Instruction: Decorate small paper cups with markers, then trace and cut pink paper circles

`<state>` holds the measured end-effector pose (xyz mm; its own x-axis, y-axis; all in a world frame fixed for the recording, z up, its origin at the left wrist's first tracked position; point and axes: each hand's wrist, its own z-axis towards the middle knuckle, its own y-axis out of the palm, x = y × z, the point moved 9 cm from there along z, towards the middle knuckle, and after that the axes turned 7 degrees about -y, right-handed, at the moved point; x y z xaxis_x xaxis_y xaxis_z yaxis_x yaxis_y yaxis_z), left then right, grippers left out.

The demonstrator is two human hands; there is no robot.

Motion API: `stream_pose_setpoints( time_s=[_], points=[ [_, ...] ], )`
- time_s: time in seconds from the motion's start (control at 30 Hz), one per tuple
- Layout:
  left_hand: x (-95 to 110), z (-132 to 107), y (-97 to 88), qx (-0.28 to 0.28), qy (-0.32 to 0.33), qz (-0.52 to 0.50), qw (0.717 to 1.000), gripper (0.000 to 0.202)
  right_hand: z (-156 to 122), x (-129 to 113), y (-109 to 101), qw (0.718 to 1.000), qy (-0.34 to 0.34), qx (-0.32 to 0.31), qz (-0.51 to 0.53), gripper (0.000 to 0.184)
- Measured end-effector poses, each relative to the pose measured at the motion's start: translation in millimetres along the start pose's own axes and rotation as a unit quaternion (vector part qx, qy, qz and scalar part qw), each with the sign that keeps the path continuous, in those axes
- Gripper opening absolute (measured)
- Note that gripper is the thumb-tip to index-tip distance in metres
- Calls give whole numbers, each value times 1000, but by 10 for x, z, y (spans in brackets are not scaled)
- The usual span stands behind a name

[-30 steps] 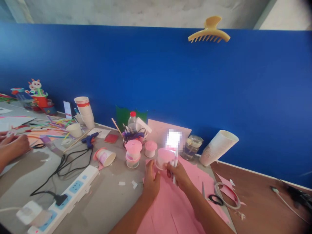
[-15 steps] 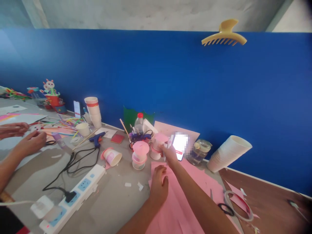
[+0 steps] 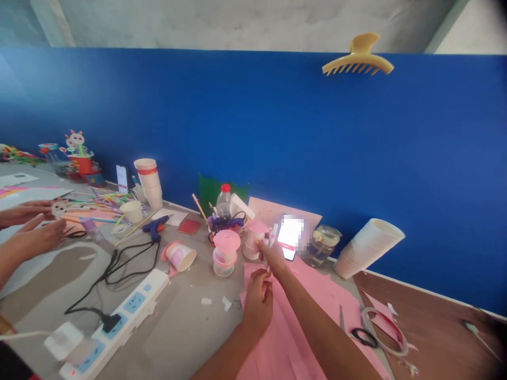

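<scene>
My right hand (image 3: 274, 254) is closed around white, pen-like sticks (image 3: 273, 235) that stand up past its fingers. Just below it, my left hand (image 3: 258, 298) rests over pink paper sheets (image 3: 273, 338) with curled fingers and thumb close together; what they hold, if anything, is hidden. Behind my right hand is a cup with a pink paper top (image 3: 253, 240), partly covered by the fingers. To its left stands a similar pink-topped cup (image 3: 225, 253). A phone (image 3: 288, 240) with a bright screen leans just beyond my right hand.
A decorated cup (image 3: 181, 257) lies sideways near a blue glue gun (image 3: 155, 227) and a power strip (image 3: 122, 322). Scissors (image 3: 364, 338), a tape roll (image 3: 386, 332), a glass jar (image 3: 322, 245) and stacked paper cups (image 3: 368, 248) are at right. Another person's hands (image 3: 37, 232) work at left.
My right hand has lowered slightly with the white sticks, nearer my left hand, which stays about where it was. At left, the other person's hands now hold up a small animal-face cutout.
</scene>
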<state>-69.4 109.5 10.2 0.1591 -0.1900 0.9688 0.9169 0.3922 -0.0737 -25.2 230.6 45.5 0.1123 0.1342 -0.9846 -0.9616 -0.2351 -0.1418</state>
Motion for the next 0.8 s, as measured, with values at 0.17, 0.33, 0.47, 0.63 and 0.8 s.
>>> stream_pose_setpoints(
  time_s=[0.17,0.33,0.47,0.63,0.8],
  points=[
    [4,-1,12,-4,9,-5,1000,31,3,54,-5,1000,4,5,25,30],
    [1,12,-2,-2,10,-6,1000,31,-52,130,-65,998,17,21,62,41],
    [10,29,-12,1,9,-11,1000,31,-238,229,-184,995,43,27,89,45],
    [-5,25,-37,15,22,-20,999,30,-519,314,-281,992,91,-13,87,30],
    [-55,10,-48,18,13,-6,1000,30,-533,359,-326,990,133,-41,33,28]
  ],
)
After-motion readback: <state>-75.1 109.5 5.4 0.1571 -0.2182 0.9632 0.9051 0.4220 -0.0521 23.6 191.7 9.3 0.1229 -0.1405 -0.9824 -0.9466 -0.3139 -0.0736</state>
